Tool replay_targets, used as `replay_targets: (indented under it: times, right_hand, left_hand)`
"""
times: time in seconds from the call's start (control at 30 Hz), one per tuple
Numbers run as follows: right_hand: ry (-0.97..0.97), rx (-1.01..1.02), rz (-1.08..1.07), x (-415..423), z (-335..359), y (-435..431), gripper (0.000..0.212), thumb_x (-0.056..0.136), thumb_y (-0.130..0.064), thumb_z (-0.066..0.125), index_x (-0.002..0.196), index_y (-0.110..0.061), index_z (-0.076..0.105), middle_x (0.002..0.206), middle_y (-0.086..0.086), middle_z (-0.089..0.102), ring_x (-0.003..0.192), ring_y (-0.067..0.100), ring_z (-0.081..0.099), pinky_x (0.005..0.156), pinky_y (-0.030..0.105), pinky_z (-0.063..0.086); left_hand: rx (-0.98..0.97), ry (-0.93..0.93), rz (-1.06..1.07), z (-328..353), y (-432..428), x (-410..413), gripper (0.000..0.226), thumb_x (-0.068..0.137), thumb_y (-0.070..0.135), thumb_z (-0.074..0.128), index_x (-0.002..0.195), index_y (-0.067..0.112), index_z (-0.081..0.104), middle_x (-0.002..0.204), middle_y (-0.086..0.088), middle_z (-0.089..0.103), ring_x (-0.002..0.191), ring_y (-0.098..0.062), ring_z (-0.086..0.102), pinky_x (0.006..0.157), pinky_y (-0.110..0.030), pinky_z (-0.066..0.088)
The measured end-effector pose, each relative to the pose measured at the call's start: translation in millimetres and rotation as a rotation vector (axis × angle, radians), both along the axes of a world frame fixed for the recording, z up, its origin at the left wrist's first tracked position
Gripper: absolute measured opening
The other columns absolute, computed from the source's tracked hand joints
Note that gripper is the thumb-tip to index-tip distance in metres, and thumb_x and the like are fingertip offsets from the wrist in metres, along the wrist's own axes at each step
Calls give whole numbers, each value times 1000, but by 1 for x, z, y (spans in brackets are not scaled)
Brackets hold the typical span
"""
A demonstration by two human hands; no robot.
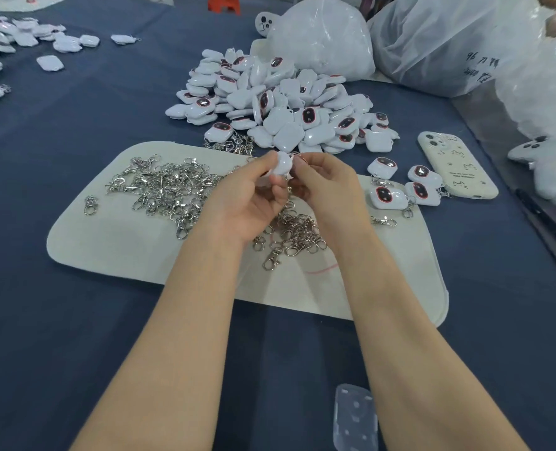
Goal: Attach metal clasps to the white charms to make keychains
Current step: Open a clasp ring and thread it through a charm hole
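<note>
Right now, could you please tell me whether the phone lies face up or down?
Face down: the phone shows its camera lenses.

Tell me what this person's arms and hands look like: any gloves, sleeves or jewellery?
The left hand and right hand are bare, with no gloves or rings showing. The left forearm and right forearm are uncovered down to the picture's lower edge, with no sleeve, watch or bracelet in view.
</note>
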State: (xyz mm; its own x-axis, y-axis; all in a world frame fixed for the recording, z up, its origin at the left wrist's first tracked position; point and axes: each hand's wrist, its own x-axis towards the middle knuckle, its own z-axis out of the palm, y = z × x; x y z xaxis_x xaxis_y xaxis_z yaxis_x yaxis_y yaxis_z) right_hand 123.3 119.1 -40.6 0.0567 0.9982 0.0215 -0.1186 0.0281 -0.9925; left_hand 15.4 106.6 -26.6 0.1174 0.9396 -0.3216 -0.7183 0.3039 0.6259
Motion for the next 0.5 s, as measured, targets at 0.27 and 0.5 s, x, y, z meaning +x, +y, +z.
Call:
replay_targets:
  times: [0.27,0.5]
  right_hand:
    - [-799,411,-99,8,0,-3,8,91,-10,57,93,-6,64,86,4,67,80,16,56,74,25,40]
    - [-938,321,-1,16,1,4,5,91,-11,57,91,-12,62,79,-1,61,72,15,49,60,17,32]
  left_hand:
    - [-4,300,101,-2,2,0,6,92,9,56,86,10,55,58,-1,54,37,-3,45,39,-14,39]
    - [592,1437,242,2,-4,8,16,87,18,62,102,24,65,89,9,61,80,-12,56,69,-22,43]
